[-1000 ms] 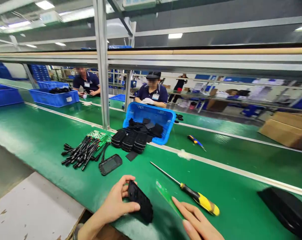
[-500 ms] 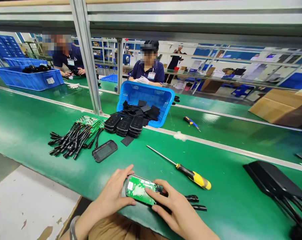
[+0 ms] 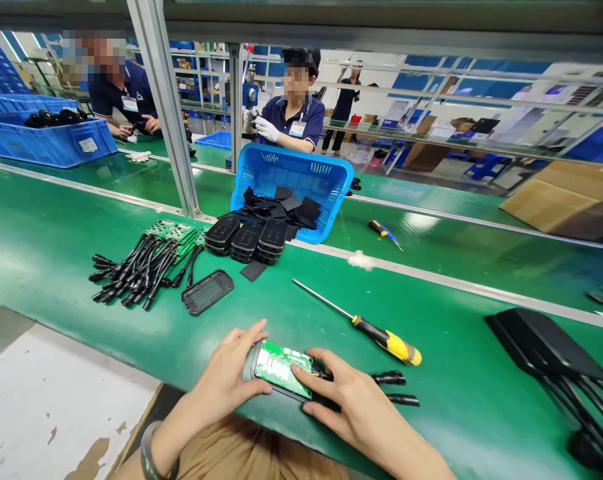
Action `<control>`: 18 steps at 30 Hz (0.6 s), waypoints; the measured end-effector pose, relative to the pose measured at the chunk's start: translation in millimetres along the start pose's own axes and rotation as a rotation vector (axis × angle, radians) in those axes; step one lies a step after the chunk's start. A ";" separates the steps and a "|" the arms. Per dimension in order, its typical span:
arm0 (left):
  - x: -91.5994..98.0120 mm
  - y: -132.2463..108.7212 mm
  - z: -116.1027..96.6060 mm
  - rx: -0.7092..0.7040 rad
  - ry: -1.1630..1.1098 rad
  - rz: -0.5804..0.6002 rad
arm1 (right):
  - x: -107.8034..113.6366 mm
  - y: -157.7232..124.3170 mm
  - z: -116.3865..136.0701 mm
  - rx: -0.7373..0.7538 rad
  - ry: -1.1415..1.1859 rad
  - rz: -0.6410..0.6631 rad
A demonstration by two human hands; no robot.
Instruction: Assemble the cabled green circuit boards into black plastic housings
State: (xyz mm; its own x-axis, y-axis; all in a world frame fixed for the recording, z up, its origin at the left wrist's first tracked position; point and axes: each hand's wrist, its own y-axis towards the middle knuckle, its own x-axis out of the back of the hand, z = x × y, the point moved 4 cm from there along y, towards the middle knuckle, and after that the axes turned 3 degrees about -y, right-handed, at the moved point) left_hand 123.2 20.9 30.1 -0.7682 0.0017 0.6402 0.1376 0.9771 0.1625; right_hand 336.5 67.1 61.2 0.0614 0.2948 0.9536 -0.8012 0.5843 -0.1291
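The step looks like seating the board (image 3: 281, 370) in the case (image 3: 254, 365), nearside of the screwdriver (image 3: 388, 340); the left hand (image 3: 226, 380) cups one end, the right hand (image 3: 351, 393) grasps the other, a finger on the board; even pressure seems called for; the case's long axis roughly parallels the screwdriver, cables (image 3: 391, 378) pointing handle-ward.

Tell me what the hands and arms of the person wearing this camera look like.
The bare left hand and bare right hand wear no gloves, and I can see no rings. A smooth, rounded, greyish bangle circles the left wrist. No sleeves show on either forearm, nor any cables or markings.
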 end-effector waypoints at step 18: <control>-63.7 -19.6 -63.7 -0.601 0.702 -0.428 | 23.0 -14.4 -115.6 -0.426 -0.478 -0.301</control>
State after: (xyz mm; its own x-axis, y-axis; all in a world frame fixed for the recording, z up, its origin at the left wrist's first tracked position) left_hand 209.2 -11.9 34.0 -0.3132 -0.6374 0.7040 0.3772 0.5968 0.7082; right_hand 418.2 152.9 53.5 -0.1024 -0.2332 0.9670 -0.4819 0.8621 0.1569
